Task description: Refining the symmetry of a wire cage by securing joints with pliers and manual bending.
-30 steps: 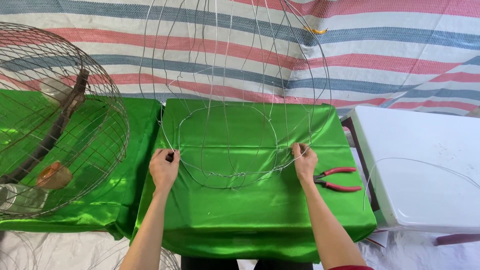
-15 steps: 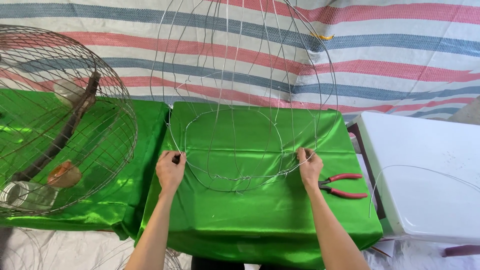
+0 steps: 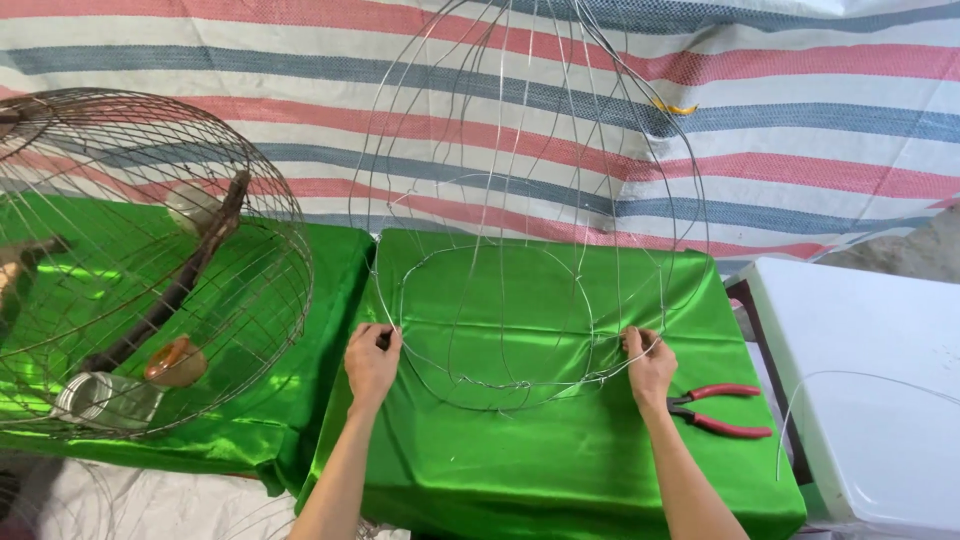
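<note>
A tall frame of thin silver wire [image 3: 520,210] stands on a table draped in green satin cloth [image 3: 540,470]. Its ribs rise and curve together above the view, and a wire ring forms its base. My left hand [image 3: 371,362] grips the base ring at its left side. My right hand [image 3: 649,365] pinches the base ring at its right side. Both forearms reach in from the bottom edge.
Red-handled pliers [image 3: 718,409] lie on the cloth just right of my right hand. A finished round wire cage [image 3: 140,270] with a wooden perch and small cups lies on its side at the left. A white table [image 3: 870,380] with a loose wire stands at the right. Striped tarp hangs behind.
The view has tilted and drifted slightly, so the frame and cage sit a little lower and rightward. Both hands keep their hold on the base ring.
</note>
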